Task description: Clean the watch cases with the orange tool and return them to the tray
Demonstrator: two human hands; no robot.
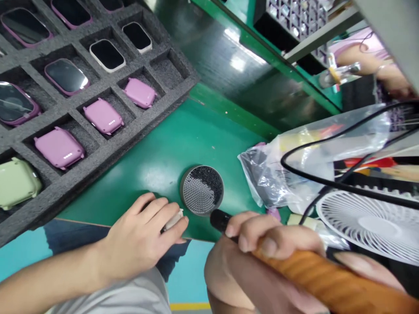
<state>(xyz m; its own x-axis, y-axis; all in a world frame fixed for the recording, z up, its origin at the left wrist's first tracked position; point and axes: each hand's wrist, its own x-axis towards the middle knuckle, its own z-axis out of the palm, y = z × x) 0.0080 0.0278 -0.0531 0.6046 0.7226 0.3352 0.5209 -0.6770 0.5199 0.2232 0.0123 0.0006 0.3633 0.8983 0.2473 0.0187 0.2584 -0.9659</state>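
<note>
While the right hand (288, 242) wraps fully around one ridged orange tool (327, 279) with a black tip, the left hand (142, 235) curls its bent fingers round one pale piece (173, 220), mostly hidden, at the near edge of the green tabletop (225, 131). One round dish (184, 198) stands just beside; the grey foam tray (104, 152) shows three purple watch bodies (60, 147) and one green one (18, 181), backs up.

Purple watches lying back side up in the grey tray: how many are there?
3, in the near row: one beside the green watch, one midway, one farthest right. The tray continues out of view.
</note>
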